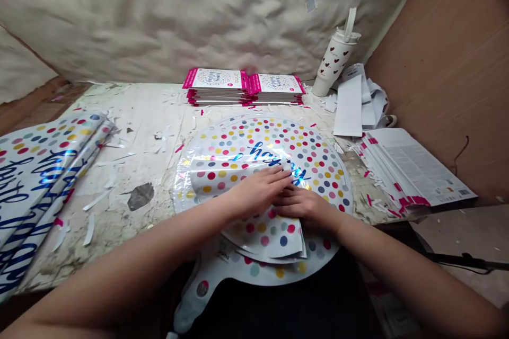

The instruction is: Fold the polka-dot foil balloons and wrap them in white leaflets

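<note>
While the left hand (258, 193) and the right hand (306, 207) press down on a round foil balloon (318, 169), both lie flat with their fingers close together, fingertips almost meeting and pinching nothing. The balloon, printed with multicoloured polka dots and blue foil lettering, lies at the middle of a scuffed white table (131, 222). Its near part is doubled over in layers beneath the palms, and a folded flap (264, 235) points toward 6 o'clock. Its narrow neck (193, 304) hangs past the table edge at about 7 o'clock.

At 12 o'clock sit 2 stacks of pink-edged packaged cards (242, 87), side by side. A white tumbler with red hearts (333, 61) stands upright at 1 o'clock beside loose white paper (349, 108). A pile of printed sheets with pink edges (413, 167) lies at 3 o'clock. More folded foil balloons (40, 180) lie at 9 o'clock, partly off the table, and white paper scraps (91, 198) lie scattered between them and the hands.
</note>
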`<state>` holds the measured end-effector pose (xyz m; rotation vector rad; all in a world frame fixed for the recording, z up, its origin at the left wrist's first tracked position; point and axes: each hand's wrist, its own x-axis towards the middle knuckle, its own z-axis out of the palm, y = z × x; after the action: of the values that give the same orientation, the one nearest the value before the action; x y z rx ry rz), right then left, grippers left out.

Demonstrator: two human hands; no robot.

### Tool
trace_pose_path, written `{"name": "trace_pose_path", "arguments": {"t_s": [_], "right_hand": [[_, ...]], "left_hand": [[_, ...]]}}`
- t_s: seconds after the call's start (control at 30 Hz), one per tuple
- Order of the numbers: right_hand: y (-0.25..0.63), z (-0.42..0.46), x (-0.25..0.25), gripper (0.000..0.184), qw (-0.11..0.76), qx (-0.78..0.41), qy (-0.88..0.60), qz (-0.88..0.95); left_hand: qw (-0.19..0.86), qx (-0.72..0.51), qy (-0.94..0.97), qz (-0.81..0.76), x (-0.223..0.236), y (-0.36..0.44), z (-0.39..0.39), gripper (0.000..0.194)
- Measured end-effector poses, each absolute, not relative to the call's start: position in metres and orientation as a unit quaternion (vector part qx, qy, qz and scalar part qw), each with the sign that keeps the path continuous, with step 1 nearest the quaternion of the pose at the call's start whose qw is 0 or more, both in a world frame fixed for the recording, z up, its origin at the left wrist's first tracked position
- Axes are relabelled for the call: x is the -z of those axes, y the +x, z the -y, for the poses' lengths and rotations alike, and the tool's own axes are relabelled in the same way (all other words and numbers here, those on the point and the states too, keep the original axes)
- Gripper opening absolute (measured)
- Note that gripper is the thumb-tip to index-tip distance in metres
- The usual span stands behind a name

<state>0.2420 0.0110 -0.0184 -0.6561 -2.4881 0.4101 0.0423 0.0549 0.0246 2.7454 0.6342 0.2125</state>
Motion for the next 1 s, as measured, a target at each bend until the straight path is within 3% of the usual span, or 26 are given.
{"name": "trace_pose_path", "arguments": {"t_s": [0.17, 0.33, 0.43, 0.63, 0.77, 0.87, 1.0], "right_hand": [[0.269, 0.001, 0.02, 0.029, 0.274, -0.179, -0.325, 0.887], [0.275, 0.005, 0.013, 0.036, 0.216, -0.212, -0.316, 0.899], [0.271, -0.001, 0.012, 0.029, 0.205, -0.217, -0.312, 0.902], [0.265, 0.002, 0.017, 0.023, 0.285, -0.221, -0.37, 0.856], [0.265, 0.01, 0.02, 0.018, 0.336, -0.139, -0.339, 0.868], [0.267, 0.011, 0.02, 0.023, 0.323, -0.142, -0.301, 0.886], [0.27, 0.005, 0.018, 0.023, 0.255, -0.248, -0.311, 0.881]], "left_hand": [[0.098, -0.008, 0.955, -0.278, 0.011, 0.061, -0.079, 0.055], [0.086, -0.013, 0.951, -0.298, 0.015, 0.063, -0.07, 0.057], [0.082, -0.012, 0.949, -0.305, 0.012, 0.063, -0.069, 0.057], [0.019, -0.023, 0.945, -0.324, 0.002, 0.032, -0.062, 0.051], [0.025, 0.004, 0.94, -0.341, 0.002, 0.009, -0.058, 0.054], [0.031, 0.001, 0.942, -0.335, 0.004, 0.007, -0.055, 0.054], [0.055, 0.012, 0.943, -0.329, 0.004, 0.014, -0.051, 0.055]]}}
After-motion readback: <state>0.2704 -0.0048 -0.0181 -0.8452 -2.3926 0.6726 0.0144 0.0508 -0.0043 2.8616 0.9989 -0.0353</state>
